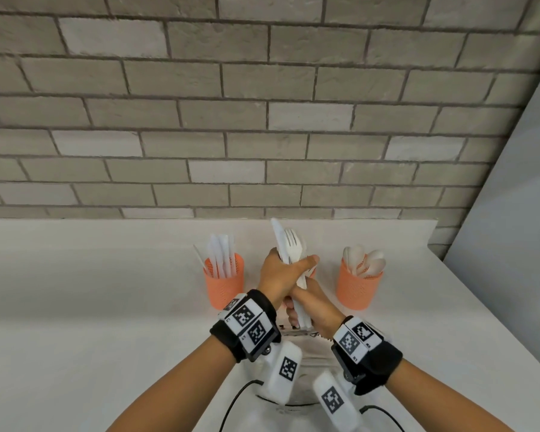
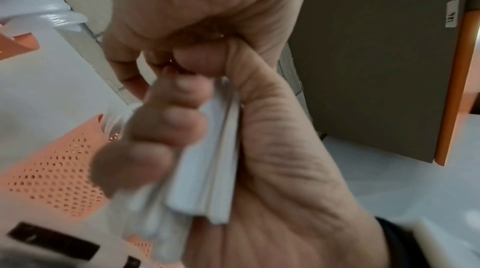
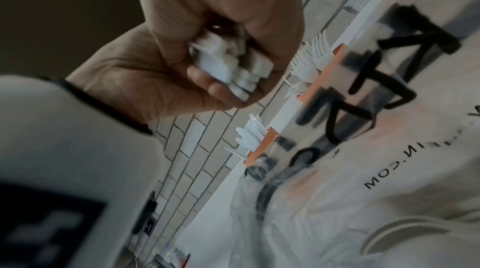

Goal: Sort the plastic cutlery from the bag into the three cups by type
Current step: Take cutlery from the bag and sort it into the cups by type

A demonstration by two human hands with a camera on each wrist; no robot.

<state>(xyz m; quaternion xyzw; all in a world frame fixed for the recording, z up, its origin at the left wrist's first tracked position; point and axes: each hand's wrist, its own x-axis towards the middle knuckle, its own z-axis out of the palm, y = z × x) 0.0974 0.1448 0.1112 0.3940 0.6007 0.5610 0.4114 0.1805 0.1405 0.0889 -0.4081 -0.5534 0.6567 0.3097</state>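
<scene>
Both hands hold one upright bundle of white plastic cutlery [image 1: 289, 244], a knife blade and fork tines showing at its top. My left hand [image 1: 286, 269] grips the bundle's middle. My right hand [image 1: 307, 304] grips the handles [image 2: 207, 169] just below it. The bundle stands over the middle orange cup [image 3: 322, 71], which holds forks and is almost hidden in the head view. The left orange cup [image 1: 225, 285] holds knives. The right orange cup [image 1: 359, 288] holds spoons.
The clear printed plastic bag [image 3: 363, 169] lies on the white counter [image 1: 91, 291] under my wrists, in front of the cups. A grey brick wall [image 1: 262, 120] rises behind the counter, and a pale panel [image 1: 518, 213] closes the right side.
</scene>
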